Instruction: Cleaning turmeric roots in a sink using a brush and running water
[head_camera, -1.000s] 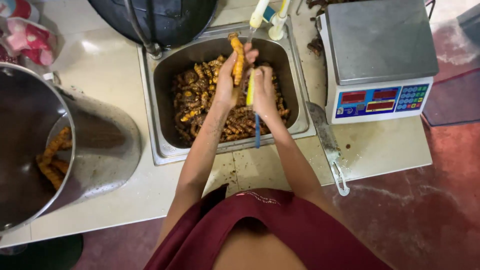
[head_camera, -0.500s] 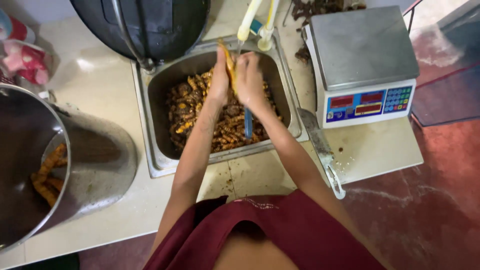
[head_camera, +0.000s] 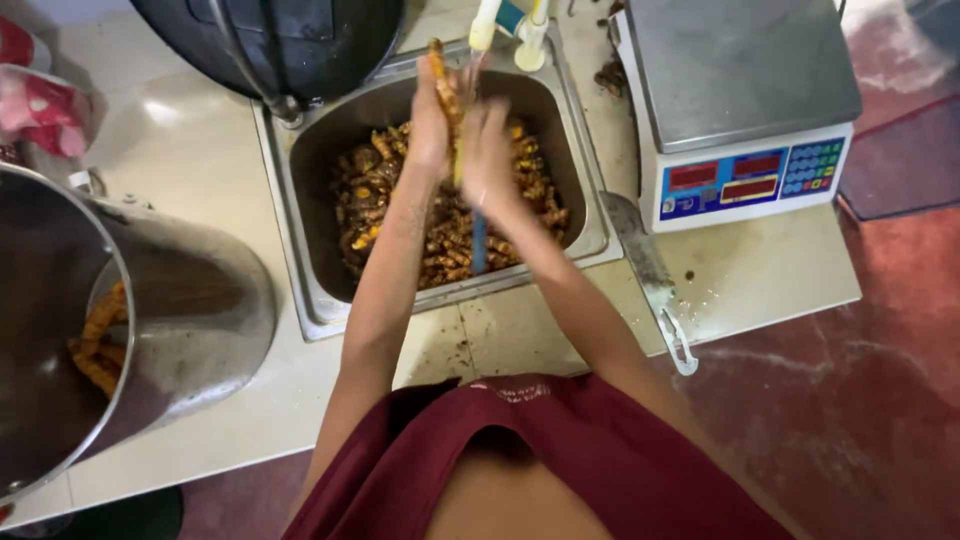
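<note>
My left hand (head_camera: 430, 125) holds a long orange root (head_camera: 440, 70) upright over a steel sink (head_camera: 300, 240) full of brown and orange roots (head_camera: 450, 240). My right hand (head_camera: 487, 150) presses against the root from the right, gripping a tool with a blue handle (head_camera: 479, 245) that hangs down below the hand. Its working end is hidden between my hands. Both hands are blurred with motion. A white tap (head_camera: 487, 22) stands just above them at the sink's far rim.
A big steel pot (head_camera: 190, 300) with several orange roots inside stands at the left. A dark basin (head_camera: 290, 40) sits behind the sink. A digital scale (head_camera: 745, 110) is on the right, and a cleaver (head_camera: 650, 280) lies beside the sink.
Both hands stay on the root above the sink, rubbing along it; the right hand with the blue-handled tool has slid slightly up against the root.
</note>
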